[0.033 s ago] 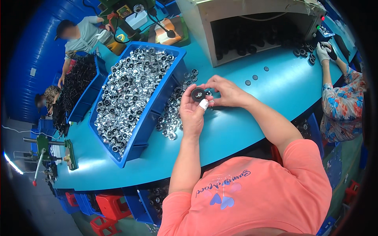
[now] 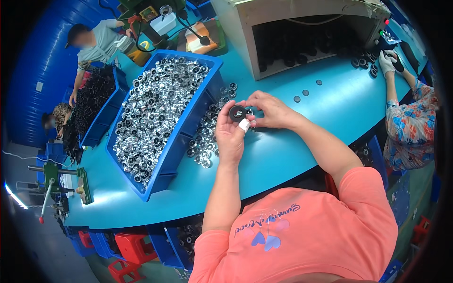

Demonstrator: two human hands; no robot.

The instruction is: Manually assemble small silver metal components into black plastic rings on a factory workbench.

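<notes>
My left hand [image 2: 230,139] is closed around a round black cap [image 2: 237,112] with a small pale mark on its face. White tape wraps the thumb. Close beside it, my right hand [image 2: 273,111] has its fingers bent together around a small shiny silver part [image 2: 250,112], mostly hidden by the fingers. Left of my hands lies a loose heap of silver round parts [image 2: 206,141] on the blue-green table [image 2: 264,155]. Beyond the heap, a long blue bin [image 2: 166,172] is heaped with more silver and black parts [image 2: 155,108].
A white box-shaped machine [image 2: 241,42] with black parts inside stands ahead. Several black discs [image 2: 305,93] lie to the right. A co-worker's gloved hands [image 2: 388,63] work at far right; another person [image 2: 101,45] sits far left. A green hand press [image 2: 56,181] stands at left.
</notes>
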